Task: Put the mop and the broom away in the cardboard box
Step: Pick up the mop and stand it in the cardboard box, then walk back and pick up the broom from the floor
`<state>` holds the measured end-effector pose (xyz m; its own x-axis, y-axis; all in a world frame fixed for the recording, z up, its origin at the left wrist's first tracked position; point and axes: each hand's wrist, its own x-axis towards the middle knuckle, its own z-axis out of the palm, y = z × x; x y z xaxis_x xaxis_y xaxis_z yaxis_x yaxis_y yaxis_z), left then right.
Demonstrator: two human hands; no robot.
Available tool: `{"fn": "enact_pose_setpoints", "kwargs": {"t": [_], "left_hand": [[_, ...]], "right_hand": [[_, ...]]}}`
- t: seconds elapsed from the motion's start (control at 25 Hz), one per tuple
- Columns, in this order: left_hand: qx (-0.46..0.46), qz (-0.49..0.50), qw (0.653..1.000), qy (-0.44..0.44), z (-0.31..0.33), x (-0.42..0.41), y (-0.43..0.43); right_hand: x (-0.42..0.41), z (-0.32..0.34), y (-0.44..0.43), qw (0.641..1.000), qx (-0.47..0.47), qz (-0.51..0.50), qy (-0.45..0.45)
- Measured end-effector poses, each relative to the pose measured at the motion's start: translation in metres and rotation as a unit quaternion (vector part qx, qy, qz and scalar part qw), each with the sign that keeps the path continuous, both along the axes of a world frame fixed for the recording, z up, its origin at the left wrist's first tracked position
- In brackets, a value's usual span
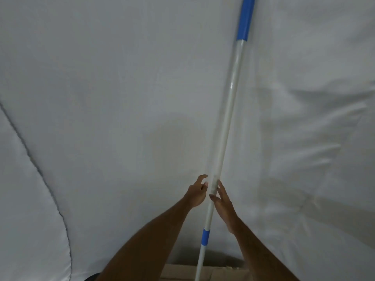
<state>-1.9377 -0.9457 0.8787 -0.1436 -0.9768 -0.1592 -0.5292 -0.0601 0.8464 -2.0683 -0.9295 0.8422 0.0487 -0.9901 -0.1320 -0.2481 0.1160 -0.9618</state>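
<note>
2 hands flank a white-and-blue pole

Left hand (196, 192) and right hand (222, 201) fingers spread loosely, touching the pole (227, 116) between them; cardboard box (205, 272) sits below the fingers.

The long handle (225, 126) is white with a bright blue grip (246, 19) at its top end and a blue collar (205, 237) lower down. The cardboard box (221, 271) is plain tan. The wrinkled backdrop cloth (101, 98) is pale grey-white.

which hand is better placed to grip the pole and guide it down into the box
Right, probably. The right hand lies flat against the pole; the left hand hovers open beside it.
</note>
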Motion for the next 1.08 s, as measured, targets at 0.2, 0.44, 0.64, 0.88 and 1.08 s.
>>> {"fn": "enact_pose_setpoints", "kwargs": {"t": [0.2,0.44,0.64,0.88,1.08], "left_hand": [[-0.169,0.116,0.952,-0.227,0.024,0.162,0.072],[-0.263,0.346,0.789,-0.433,0.062,0.478,0.269],[-0.207,0.485,0.666,-0.528,0.101,0.692,0.480],[-0.137,0.612,0.525,-0.575,0.121,0.836,0.701],[-0.051,0.647,0.463,-0.603,0.096,0.951,0.788]], "right_hand": [[0.143,0.045,0.044,0.960,-0.226,-0.021,0.167],[0.445,0.110,0.158,0.876,-0.437,0.082,0.186],[0.694,0.150,0.302,0.830,-0.505,0.215,0.101],[0.914,0.162,0.478,0.736,-0.563,0.376,0.017],[1.068,0.138,0.571,0.682,-0.580,0.445,-0.026]]}}
